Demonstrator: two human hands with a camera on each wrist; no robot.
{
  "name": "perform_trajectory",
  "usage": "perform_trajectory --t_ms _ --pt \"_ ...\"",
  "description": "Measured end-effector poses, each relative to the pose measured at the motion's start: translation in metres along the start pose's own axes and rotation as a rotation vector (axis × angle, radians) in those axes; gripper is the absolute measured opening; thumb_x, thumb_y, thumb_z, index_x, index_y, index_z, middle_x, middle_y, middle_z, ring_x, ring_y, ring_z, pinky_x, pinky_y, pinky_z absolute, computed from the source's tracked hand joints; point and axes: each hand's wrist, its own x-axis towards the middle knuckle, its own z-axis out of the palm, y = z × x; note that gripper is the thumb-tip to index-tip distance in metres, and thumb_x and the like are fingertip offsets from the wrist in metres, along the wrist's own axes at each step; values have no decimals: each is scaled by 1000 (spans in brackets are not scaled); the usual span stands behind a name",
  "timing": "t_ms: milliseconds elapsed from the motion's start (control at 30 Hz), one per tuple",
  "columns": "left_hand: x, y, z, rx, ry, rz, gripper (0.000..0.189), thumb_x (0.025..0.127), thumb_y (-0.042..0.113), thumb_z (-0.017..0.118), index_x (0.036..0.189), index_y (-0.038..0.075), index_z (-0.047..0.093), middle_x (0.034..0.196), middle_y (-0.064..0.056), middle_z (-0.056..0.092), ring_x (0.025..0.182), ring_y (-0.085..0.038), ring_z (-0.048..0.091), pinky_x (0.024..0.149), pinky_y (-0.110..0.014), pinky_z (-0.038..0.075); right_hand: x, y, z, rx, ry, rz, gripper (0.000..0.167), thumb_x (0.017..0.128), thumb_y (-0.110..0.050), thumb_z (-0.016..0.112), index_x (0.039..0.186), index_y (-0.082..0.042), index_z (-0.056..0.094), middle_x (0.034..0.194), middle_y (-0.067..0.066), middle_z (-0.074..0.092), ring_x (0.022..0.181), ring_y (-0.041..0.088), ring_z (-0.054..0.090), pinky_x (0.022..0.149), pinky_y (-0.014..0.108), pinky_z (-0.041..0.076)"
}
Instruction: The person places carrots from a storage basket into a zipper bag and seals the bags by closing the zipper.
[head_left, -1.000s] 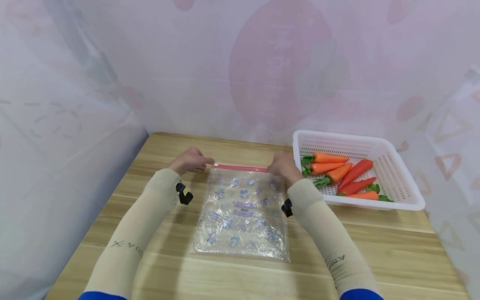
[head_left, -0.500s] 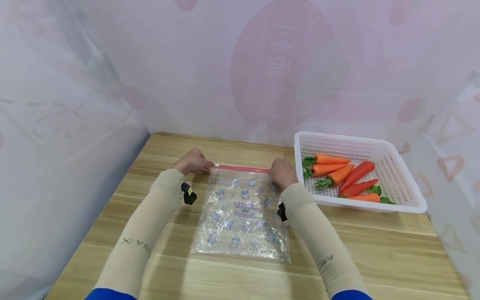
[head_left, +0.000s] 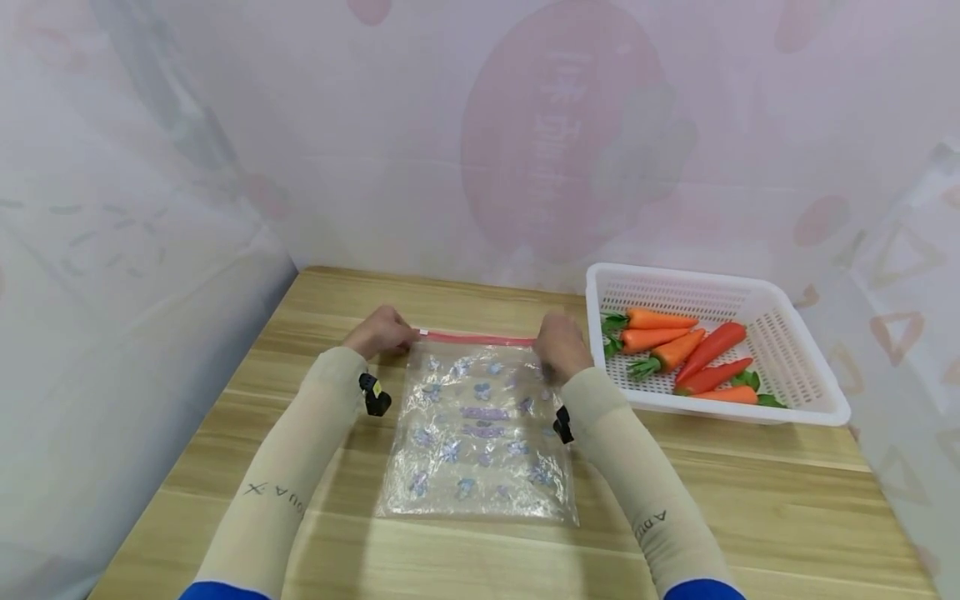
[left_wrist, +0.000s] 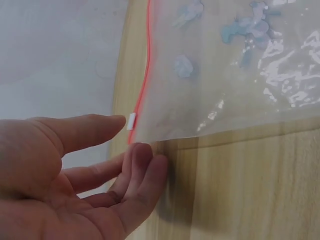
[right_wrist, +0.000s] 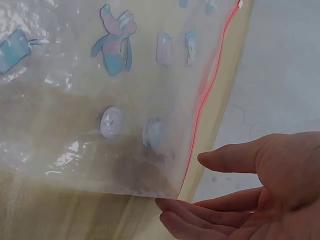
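A clear zip bag (head_left: 480,450) with blue and purple cartoon prints lies flat on the wooden table, its pink zip edge at the far side. By the far left corner is my left hand (head_left: 381,331). In the left wrist view its thumb (left_wrist: 100,131) reaches up to the white slider (left_wrist: 131,121), while the fingertips (left_wrist: 141,154) are right at the corner, a gap between thumb and fingers. My right hand (head_left: 561,346) is at the far right corner. Its fingertips (right_wrist: 172,206) meet that corner in the right wrist view, with the thumb (right_wrist: 225,158) apart from the zip.
To the right, a white perforated basket (head_left: 813,367) holds several orange carrots (head_left: 662,319) and red peppers (head_left: 712,351). Behind the wooden table (head_left: 420,558) hangs a pale printed curtain (head_left: 375,167).
The bag has slid slightly left, and its prints have shifted with it. My left hand has also moved a little left. Over the second, the right hand has shifted slightly nearer along the corner.
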Motion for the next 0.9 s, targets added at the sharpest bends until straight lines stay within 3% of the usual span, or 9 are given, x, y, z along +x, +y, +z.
perform_trajectory --t_ms 133,267,333,467,567,667,733,900 --pt "0 -7 -1 -43 18 14 34 104 14 64 129 -8 68 133 -24 67 104 -23 64 95 -34 55 4 0 -1 67 45 -20 42 92 13 54 62 -12 40 64 3 41 55 16 42 52 28 42" --pt "0 -13 -3 -80 69 24 30 105 13 65 128 -6 67 131 -22 65 107 -25 63 97 -37 55 8 -1 -7 117 108 -45 30 89 16 52 71 -7 46 70 6 43 60 19 44 53 28 41" --pt "-1 -15 -5 -97 96 32 29 105 13 64 127 -5 67 131 -21 65 109 -26 64 100 -39 56 10 -1 -11 126 138 -61 17 90 15 53 83 -1 51 72 6 42 61 19 45 53 29 40" --pt "-3 -19 -10 -152 137 57 27 105 11 65 126 -5 68 129 -22 66 107 -26 66 101 -42 58 10 -2 -21 127 169 -92 17 96 6 56 80 0 51 65 4 37 57 19 38 55 30 38" --pt "-6 -21 -14 -196 164 85 27 104 10 66 126 -6 68 125 -21 68 101 -22 68 100 -43 59 9 -2 -29 136 197 -124 25 100 -3 63 75 1 62 66 8 55 61 20 47 63 34 46" --pt "-10 -19 -19 -250 183 118 30 104 10 67 127 -8 66 122 -21 69 95 -16 69 101 -43 60 5 0 -37 197 205 -152 15 101 -10 68 98 3 76 93 17 76 81 29 68 78 43 58" --pt "-12 -16 -23 -311 191 134 31 103 9 67 127 -10 65 122 -22 70 92 -13 71 102 -43 60 3 0 -44 249 205 -170 19 101 -11 69 113 2 76 111 20 78 99 34 73 87 46 60" --pt "-20 -4 -34 -390 218 185 33 102 9 69 128 -11 64 119 -20 72 89 -9 74 98 -36 61 -4 1 -61 362 216 -223 21 102 -12 68 117 1 75 108 22 79 99 37 75 78 40 60"
